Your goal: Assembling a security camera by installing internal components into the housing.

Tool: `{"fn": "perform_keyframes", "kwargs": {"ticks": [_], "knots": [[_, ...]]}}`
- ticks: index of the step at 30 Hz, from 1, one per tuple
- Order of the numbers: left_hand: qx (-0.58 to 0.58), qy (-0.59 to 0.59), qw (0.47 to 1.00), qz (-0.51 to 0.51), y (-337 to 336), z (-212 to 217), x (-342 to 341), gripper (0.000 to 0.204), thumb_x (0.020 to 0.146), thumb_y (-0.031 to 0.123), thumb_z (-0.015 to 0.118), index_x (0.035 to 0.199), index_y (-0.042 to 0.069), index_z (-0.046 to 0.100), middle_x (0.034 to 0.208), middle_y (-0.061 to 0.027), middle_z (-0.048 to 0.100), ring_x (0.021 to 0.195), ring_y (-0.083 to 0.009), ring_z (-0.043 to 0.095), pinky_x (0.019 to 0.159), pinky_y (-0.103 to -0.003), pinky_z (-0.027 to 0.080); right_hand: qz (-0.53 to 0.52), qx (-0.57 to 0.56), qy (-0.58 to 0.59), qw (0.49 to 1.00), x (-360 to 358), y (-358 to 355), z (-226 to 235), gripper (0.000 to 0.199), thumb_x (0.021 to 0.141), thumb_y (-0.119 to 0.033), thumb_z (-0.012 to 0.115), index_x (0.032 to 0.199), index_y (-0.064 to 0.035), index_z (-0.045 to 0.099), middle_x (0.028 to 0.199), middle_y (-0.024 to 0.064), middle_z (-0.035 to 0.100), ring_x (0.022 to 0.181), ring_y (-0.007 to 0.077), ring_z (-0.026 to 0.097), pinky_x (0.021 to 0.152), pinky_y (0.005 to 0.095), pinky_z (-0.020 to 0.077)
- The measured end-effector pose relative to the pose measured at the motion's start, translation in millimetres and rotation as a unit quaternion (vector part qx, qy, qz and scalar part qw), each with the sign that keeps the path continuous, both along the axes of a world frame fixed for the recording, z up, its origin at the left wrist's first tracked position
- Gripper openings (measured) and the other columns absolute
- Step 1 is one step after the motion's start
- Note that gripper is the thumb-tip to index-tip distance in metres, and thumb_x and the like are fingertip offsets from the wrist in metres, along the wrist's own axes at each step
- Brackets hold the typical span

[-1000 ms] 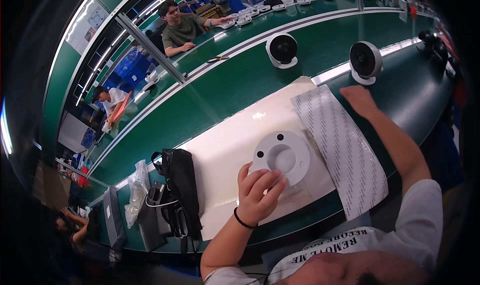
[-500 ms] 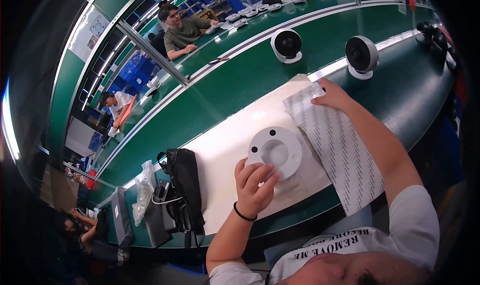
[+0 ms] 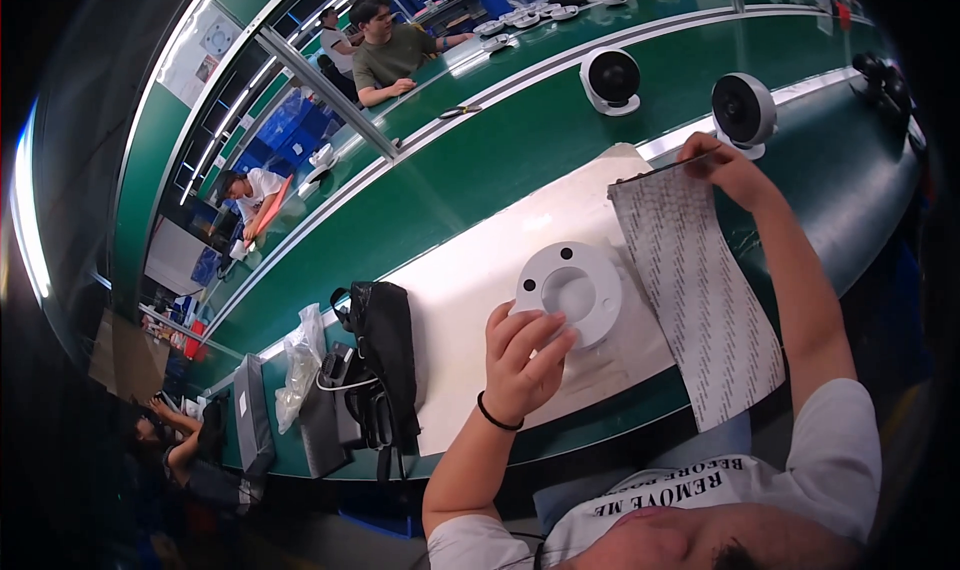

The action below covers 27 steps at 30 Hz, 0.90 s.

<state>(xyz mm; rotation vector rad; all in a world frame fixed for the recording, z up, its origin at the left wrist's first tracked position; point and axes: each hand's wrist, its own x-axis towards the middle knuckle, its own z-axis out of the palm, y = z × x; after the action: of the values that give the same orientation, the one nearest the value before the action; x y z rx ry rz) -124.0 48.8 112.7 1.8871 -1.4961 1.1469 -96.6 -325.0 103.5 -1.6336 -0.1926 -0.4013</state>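
My left hand (image 3: 527, 362) has its fingers curled over the near left rim of a white round base (image 3: 603, 315). The base has a recessed middle and two black dots on its top. At the far right, my right hand (image 3: 722, 168) pinches the far edge of a long pale sheet (image 3: 690, 290) covered in repeated printed marks. That edge is lifted and shows a dark strip, while the near end hangs over the bench edge. Under the base lies a cream-coloured mat (image 3: 480, 310).
Two white cameras with black round fronts, one (image 3: 611, 80) farther left and one (image 3: 743, 110) beside my right hand, stand beyond the mat. A black bag (image 3: 385, 340), a clear plastic bag (image 3: 298, 365) and a grey box (image 3: 252, 415) lie left. Co-workers sit across the green bench (image 3: 470, 170).
My right hand has raised the sheet's far edge and moved slightly outward. My left hand stays at the base's rim. The whole view has shifted a little.
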Motion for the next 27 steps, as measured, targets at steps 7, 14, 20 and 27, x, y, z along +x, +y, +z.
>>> {"fn": "perform_keyframes", "kwargs": {"ticks": [7, 14, 20, 27], "knots": [[-0.013, 0.017, 1.000, 0.000, 2, -1, 0, 0.033, 0.063, -0.003, 0.061, 0.090, 0.016, 0.062, 0.101, -0.0027, 0.058, 0.090, -0.0209, 0.051, 0.088, -0.043, 0.037, 0.361, 0.181, -0.240, 0.883, -23, -7, 22, 0.010, 0.084, -0.015, 0.051, 0.092, -0.0092, 0.056, 0.096, 0.0102, 0.054, 0.092, 0.0188, 0.054, 0.079, 0.0276, 0.0436], [-0.016, 0.018, 1.000, -0.004, -1, 1, 2, 0.033, 0.061, -0.003, 0.064, 0.089, 0.016, 0.062, 0.098, -0.0021, 0.059, 0.088, -0.0203, 0.051, 0.087, -0.042, 0.038, 0.340, 0.093, -0.170, 0.920, -33, 67, 29, 0.016, 0.080, -0.017, 0.057, 0.080, -0.0022, 0.063, 0.094, 0.0169, 0.059, 0.087, 0.0227, 0.057, 0.079, 0.0296, 0.0432], [0.006, 0.130, 0.991, -0.023, 7, 10, -1, 0.024, 0.071, 0.011, 0.054, 0.094, 0.009, 0.061, 0.099, -0.0064, 0.058, 0.095, -0.0250, 0.049, 0.098, -0.045, 0.025, 0.359, 0.045, -0.163, 0.918, -33, 82, 31, 0.009, 0.069, 0.000, 0.064, 0.074, -0.0068, 0.068, 0.094, 0.0128, 0.062, 0.087, 0.0204, 0.059, 0.078, 0.0277, 0.0446], [-0.056, 0.170, 0.981, -0.073, 2, 15, -15, 0.053, 0.083, 0.051, 0.040, 0.097, 0.005, 0.060, 0.097, -0.0072, 0.059, 0.094, -0.0262, 0.049, 0.099, -0.048, 0.023, 0.384, -0.062, -0.181, 0.904, -48, 98, 38, 0.015, 0.062, 0.008, 0.063, 0.066, -0.0055, 0.068, 0.094, 0.0125, 0.062, 0.087, 0.0222, 0.059, 0.080, 0.0284, 0.0455]]}}
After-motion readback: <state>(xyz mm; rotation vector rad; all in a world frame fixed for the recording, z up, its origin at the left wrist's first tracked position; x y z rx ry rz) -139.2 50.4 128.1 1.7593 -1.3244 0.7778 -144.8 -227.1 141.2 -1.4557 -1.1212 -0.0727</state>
